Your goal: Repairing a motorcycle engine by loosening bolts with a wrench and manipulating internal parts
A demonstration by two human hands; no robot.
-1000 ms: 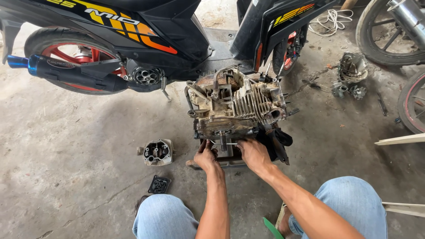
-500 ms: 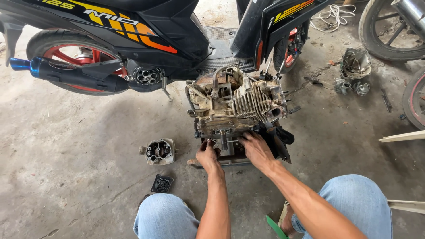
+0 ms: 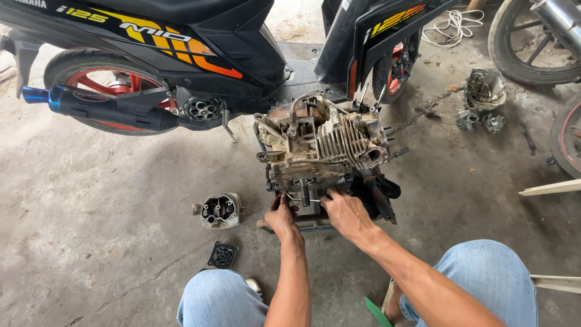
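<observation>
The engine (image 3: 324, 148) sat on the concrete floor (image 3: 103, 242) in front of the black scooter (image 3: 181, 54) — already out of the frame and grimy, its finned cylinder pointing toward the right. Both hands worked at its near lower face. The left hand (image 3: 281, 215) was curled around a thin metal tool (image 3: 299, 197) set against the casing, though whether it gripped or only steadied the tool could not be told. The right hand (image 3: 346, 212) lay with fingers bent against the casing just beside a dark rag (image 3: 378, 191) hanging off the engine's right end.

Judging by what lay about, the strip-down looked well along: a cylinder head (image 3: 219, 210) stood apart on the floor to the left, with a small black cover (image 3: 223, 254) nearer the person's knee, and more loose parts (image 3: 481, 100) rested toward the far right. The crankcase and cylinder were not yet separated — the bulk of the engine remained in one piece.
</observation>
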